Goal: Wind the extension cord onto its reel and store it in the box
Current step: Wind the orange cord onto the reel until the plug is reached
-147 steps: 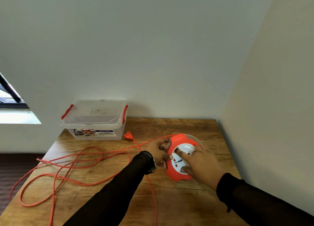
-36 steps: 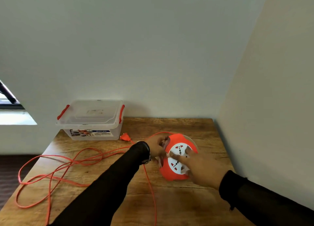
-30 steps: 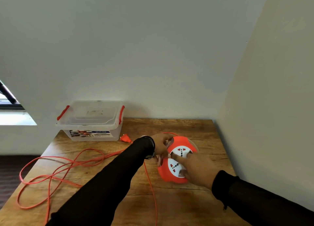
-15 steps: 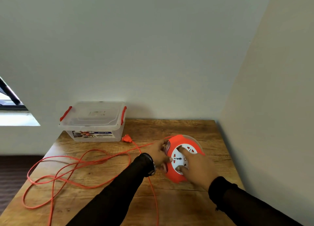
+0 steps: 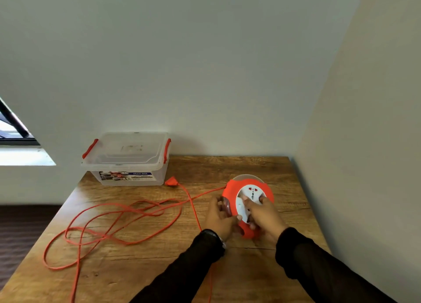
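An orange cord reel (image 5: pixel 268 190) with a white socket face stands tilted on the wooden table (image 5: pixel 239 166) at the right. My left hand (image 5: pixel 219 218) grips its left rim. My right hand (image 5: pixel 264 216) lies over the socket face, its fingers curled on the white hub. The loose orange cord (image 5: pixel 118 220) lies in loops across the left half of the table and runs to the reel. Its orange plug (image 5: pixel 171 181) lies beside the box. The clear plastic box (image 5: pixel 127 159), with red clips and its lid on, stands at the back left.
Walls close the table at the back and along the right side. A window (image 5: pixel 13 138) shows at the far left. One cord strand (image 5: pixel 210 284) runs off the table's near edge, and a loop reaches the left edge.
Both hands have kept turning the reel: the socket face has rotated. The cord loops on the left have shifted and drawn in toward the reel. The camera view has moved slightly.
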Available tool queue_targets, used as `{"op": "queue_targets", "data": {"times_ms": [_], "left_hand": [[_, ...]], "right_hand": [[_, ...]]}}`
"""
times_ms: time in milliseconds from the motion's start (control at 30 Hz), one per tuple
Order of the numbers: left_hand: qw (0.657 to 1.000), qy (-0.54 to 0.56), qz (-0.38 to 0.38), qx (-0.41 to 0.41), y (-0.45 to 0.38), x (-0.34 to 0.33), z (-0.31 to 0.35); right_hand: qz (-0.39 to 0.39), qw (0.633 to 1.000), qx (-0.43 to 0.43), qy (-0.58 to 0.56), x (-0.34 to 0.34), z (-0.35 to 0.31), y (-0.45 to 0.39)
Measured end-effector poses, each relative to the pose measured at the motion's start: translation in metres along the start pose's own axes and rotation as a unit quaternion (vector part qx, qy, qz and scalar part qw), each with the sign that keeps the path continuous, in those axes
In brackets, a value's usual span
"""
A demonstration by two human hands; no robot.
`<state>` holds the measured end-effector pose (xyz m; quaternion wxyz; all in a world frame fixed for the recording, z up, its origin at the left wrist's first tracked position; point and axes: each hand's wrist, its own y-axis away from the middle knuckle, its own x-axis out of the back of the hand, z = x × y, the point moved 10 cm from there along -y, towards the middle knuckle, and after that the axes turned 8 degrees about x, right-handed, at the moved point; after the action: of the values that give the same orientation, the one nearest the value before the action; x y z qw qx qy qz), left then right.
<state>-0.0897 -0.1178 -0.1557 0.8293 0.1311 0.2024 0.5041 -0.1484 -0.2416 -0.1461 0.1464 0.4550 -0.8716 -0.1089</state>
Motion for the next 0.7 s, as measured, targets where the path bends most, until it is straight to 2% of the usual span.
{"op": "queue_targets", "data": {"times_ms": [167,267,400,467,533,567,600,633,667,700], "left_hand": [[0.997,0.015,0.051,-0.050,0.008,0.000,-0.007],[0.995,0.004,0.071,-0.072,0.013,-0.002,-0.007],[0.998,0.013,0.023,-0.053,0.004,0.001,0.008],[0.998,-0.045,-0.016,-0.030,-0.003,0.007,0.023],[0.989,-0.142,-0.045,-0.012,-0.011,0.015,0.038],[0.980,-0.188,-0.058,0.000,-0.015,0.017,0.044],[0.970,-0.233,-0.072,0.016,-0.019,0.018,0.048],[0.956,-0.280,-0.083,0.032,-0.023,0.019,0.050],[0.941,-0.323,-0.092,0.045,-0.027,0.018,0.052],[0.926,-0.359,-0.100,0.054,-0.030,0.016,0.055]], "right_hand": [[-0.013,0.979,-0.151,-0.138,-0.014,0.023,0.004],[-0.015,0.965,-0.178,-0.191,-0.021,0.025,0.008],[-0.076,0.980,-0.155,-0.100,-0.015,0.017,0.016],[-0.113,0.985,-0.125,-0.025,-0.007,0.011,0.020],[-0.118,0.986,-0.023,0.116,0.006,-0.004,0.019],[-0.108,0.968,0.060,0.217,0.010,-0.017,0.018],[-0.102,0.925,0.156,0.332,0.009,-0.031,0.020],[-0.108,0.863,0.238,0.433,0.001,-0.041,0.025],[-0.116,0.809,0.288,0.499,-0.009,-0.046,0.030],[-0.123,0.775,0.309,0.538,-0.017,-0.045,0.032]]}}
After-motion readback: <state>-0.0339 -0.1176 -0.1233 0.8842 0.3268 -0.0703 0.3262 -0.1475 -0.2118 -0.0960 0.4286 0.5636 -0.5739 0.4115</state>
